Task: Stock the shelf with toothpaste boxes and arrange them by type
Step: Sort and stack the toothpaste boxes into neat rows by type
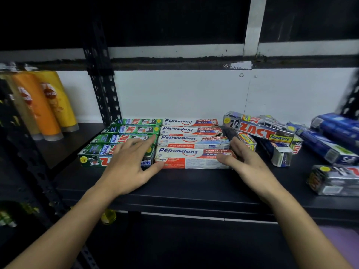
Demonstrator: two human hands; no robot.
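Both hands were open and spread on the black shelf (194,183), bracketing the front Pepsodent box (192,159). The left hand (128,162) lay over the green Zact boxes (124,139), thumb touching the Pepsodent's left end; the right hand (244,160) sat flat against its right end. Silver Zact boxes (258,128) and blue boxes (330,136) were piled loose on the right.

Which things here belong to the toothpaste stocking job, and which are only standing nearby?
Job: green Zact boxes, Pepsodent boxes, Zact Smokers boxes, blue boxes, shelf.
Nearby: orange and yellow bottles.
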